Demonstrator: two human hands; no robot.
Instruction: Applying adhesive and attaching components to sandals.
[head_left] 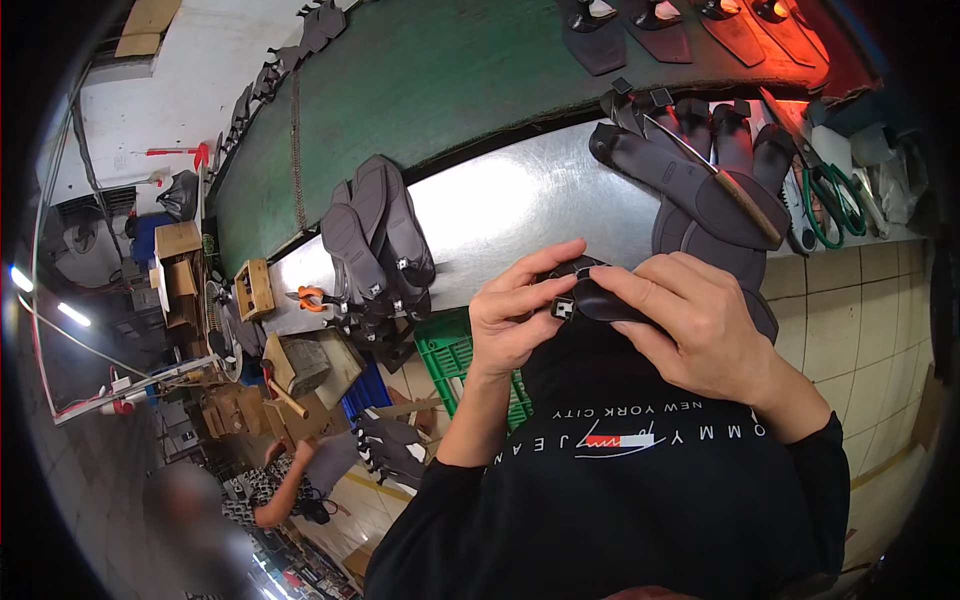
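In front of my chest I hold a dark shoe part [606,304] between both hands. A small square black end with white marks shows beside my left fingers. My left hand [525,305] is closed on the part's left side, thumb and fingers pinching it. My right hand [690,315] grips it from the other side, its index fingertip pressed near the top edge. Much of the part is hidden by my fingers. Just beyond my right hand, dark grey shoe soles [690,195] lie fanned out and overlapping, with a wooden-handled tool [745,205] on top.
A metal bench [490,210] borders a green conveyor belt [420,90] carrying more shoe parts. Stacked soles [370,230] and orange-handled pliers [312,298] lie at left, green-handled scissors [835,200] at right. A green crate [445,350] stands below the bench; another person [270,490] is at lower left.
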